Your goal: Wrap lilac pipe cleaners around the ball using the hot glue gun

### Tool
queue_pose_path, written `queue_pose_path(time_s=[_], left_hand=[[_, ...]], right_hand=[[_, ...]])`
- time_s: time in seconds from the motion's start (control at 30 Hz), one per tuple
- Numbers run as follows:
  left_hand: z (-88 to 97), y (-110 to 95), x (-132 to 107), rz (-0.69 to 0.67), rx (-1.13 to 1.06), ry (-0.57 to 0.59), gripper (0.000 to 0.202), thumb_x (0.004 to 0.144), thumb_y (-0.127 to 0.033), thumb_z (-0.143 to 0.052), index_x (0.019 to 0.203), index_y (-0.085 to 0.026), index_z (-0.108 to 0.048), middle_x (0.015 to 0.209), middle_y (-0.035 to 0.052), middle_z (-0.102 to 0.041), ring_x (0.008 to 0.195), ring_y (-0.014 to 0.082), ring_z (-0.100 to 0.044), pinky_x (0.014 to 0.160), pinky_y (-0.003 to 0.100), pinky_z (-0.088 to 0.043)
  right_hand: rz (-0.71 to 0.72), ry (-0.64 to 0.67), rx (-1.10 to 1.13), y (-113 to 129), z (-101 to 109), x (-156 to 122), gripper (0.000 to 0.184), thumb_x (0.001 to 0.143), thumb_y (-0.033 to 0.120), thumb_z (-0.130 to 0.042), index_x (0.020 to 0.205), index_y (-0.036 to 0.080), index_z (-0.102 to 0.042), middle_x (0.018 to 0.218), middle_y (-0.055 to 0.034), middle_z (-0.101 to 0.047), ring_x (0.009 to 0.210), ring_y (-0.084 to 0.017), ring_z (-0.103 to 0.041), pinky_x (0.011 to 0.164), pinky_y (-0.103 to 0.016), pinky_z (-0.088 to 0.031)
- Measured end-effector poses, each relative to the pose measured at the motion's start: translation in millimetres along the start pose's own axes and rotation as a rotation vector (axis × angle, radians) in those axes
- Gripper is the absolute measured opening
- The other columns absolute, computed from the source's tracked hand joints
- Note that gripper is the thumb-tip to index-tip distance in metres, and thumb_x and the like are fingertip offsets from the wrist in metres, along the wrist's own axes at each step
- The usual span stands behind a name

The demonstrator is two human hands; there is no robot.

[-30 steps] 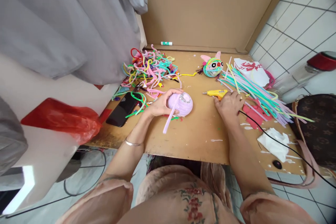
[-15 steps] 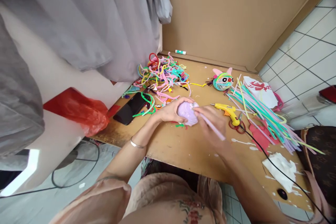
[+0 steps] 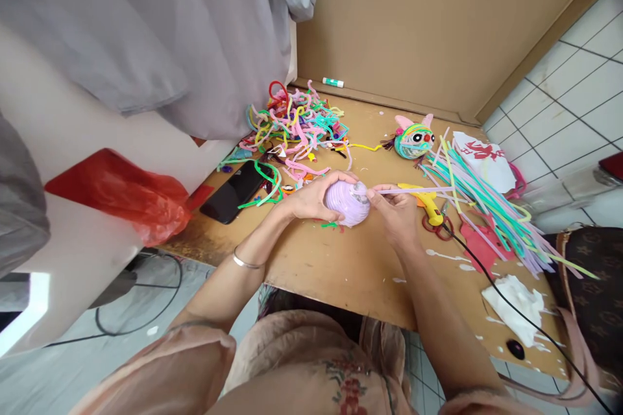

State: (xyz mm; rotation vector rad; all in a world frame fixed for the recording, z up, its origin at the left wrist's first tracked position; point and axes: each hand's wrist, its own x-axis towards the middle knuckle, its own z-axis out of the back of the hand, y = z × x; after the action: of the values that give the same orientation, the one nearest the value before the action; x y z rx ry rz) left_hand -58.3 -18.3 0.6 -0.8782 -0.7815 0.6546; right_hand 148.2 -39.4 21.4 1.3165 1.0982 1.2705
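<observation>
one lilac ball (image 3: 345, 212) sat gripped in left hand (image 3: 315, 200), fingers curled round its side. right hand (image 3: 396, 215) pinched one lilac strip (image 3: 419, 190) between fingers, near end at ball. one yellow glue gun (image 3: 431, 209) lay just right of right fingers, one scissors pair (image 3: 430, 226) partly beneath. one eared ball (image 3: 411, 144) sat beyond right fingers; one phone (image 3: 232, 193) left of left fingers. one brown handbag (image 3: 591, 279) stood far right; contents hidden.

ball (image 3: 348, 207) between phone (image 3: 228, 198) and glue gun (image 3: 432, 209)
</observation>
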Motion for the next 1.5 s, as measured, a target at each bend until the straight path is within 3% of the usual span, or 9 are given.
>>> queue_pose_path(time_s=[0.3, 0.83, 1.03, 1.13, 1.33, 1.5], left_hand=[[-0.2, -4.6, -2.1, -0.006, -0.002, 0.012, 0.071, 0.061, -0.028, -0.083, 0.125, -0.024, -0.054, 0.142, 0.0118, -0.054, 0.131, 0.0319, -0.054, 0.112, 0.05, -0.041], [-0.9, -5.8, -3.5, -0.015, 0.008, 0.019, 0.071, 0.062, -0.029, -0.083, 0.126, -0.024, -0.054, 0.14, 0.012, -0.054, 0.135, 0.0322, -0.05, 0.116, 0.053, -0.035], [0.2, -6.5, -3.7, 0.047, -0.003, 0.018, 0.069, 0.067, -0.039, -0.081, 0.128, -0.022, -0.053, 0.139, 0.0132, -0.054, 0.129, 0.0325, -0.054, 0.113, 0.052, -0.039], [-0.3, -6.3, -3.6, 0.015, -0.028, 0.016, 0.062, 0.073, -0.046, -0.078, 0.125, -0.021, -0.055, 0.139, 0.0132, -0.055, 0.131, 0.0312, -0.052, 0.113, 0.048, -0.038], [-9.9, -6.5, -3.3, 0.031, -0.08, -0.122, 0.039, 0.096, -0.051, -0.049, 0.118, -0.021, -0.061, 0.134, 0.0109, -0.061, 0.128, 0.0257, -0.054, 0.11, 0.043, -0.039], [-20.4, -10.2, -1.2, 0.041, -0.08, -0.238, 0.034, 0.096, -0.048, -0.048, 0.109, -0.019, -0.063, 0.128, 0.0103, -0.065, 0.121, 0.0238, -0.058, 0.106, 0.04, -0.042]], right_hand=[[0.0, -0.021, 0.003, -2.3, -2.8, -3.2, 0.031, 0.058, 0.045, -0.077, 0.067, 0.019, -0.063, 0.058, 0.0021, -0.06, 0.054, -0.011, -0.051, 0.05, -0.024, -0.041], [0.029, 0.009, -0.048, -2.6, -4.5, -3.5, 0.024, 0.061, 0.041, -0.071, 0.066, 0.021, -0.061, 0.056, 0.0024, -0.057, 0.053, -0.011, -0.049, 0.05, -0.024, -0.041], [0.072, -0.004, -0.096, -1.9, -5.6, -5.8, 0.02, 0.064, 0.037, -0.069, 0.065, 0.02, -0.061, 0.056, 0.0028, -0.056, 0.051, -0.01, -0.048, 0.048, -0.024, -0.04], [0.067, 0.001, -0.103, -2.0, -5.5, -6.3, 0.021, 0.064, 0.038, -0.069, 0.066, 0.019, -0.06, 0.057, 0.003, -0.057, 0.051, -0.01, -0.049, 0.048, -0.023, -0.039], [0.037, 0.004, -0.082, -3.1, -7.0, -6.5, 0.024, 0.062, 0.041, -0.07, 0.065, 0.019, -0.06, 0.056, 0.0027, -0.056, 0.051, -0.01, -0.048, 0.048, -0.023, -0.038], [0.062, -0.001, -0.088, -5.9, -7.8, -7.6, 0.023, 0.064, 0.04, -0.068, 0.067, 0.019, -0.061, 0.057, 0.0024, -0.056, 0.051, -0.01, -0.048, 0.05, -0.024, -0.038]])
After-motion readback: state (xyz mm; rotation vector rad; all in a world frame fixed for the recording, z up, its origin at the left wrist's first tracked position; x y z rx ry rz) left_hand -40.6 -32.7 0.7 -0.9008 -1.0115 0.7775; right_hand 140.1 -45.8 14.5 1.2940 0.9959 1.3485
